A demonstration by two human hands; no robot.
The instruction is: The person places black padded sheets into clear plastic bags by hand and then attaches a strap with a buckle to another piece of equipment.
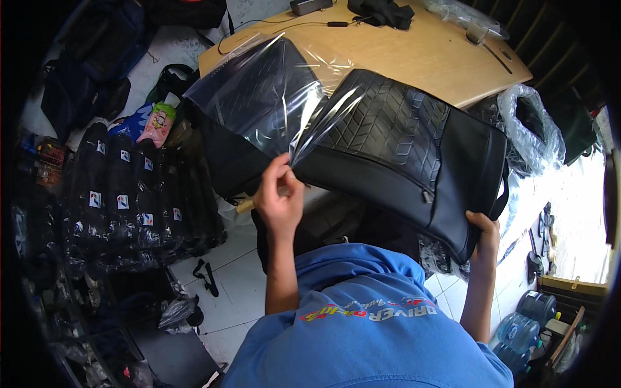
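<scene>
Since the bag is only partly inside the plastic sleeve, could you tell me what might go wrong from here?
The thin clear plastic sleeve, pinched by the left hand, could tear on a corner of the black bag. The right hand grips only the bag's lower corner, so it might slip.

Matt quilted black bag (414, 155), glossy clear plastic sleeve (272, 90)

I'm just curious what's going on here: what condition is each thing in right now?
black bag: zipped shut, half out of its wrap
clear plastic bag: open, partly over the bag's end
left hand: pinching the plastic's edge
right hand: gripping the bag's corner
row of wrapped black bags: sealed, standing upright
</scene>
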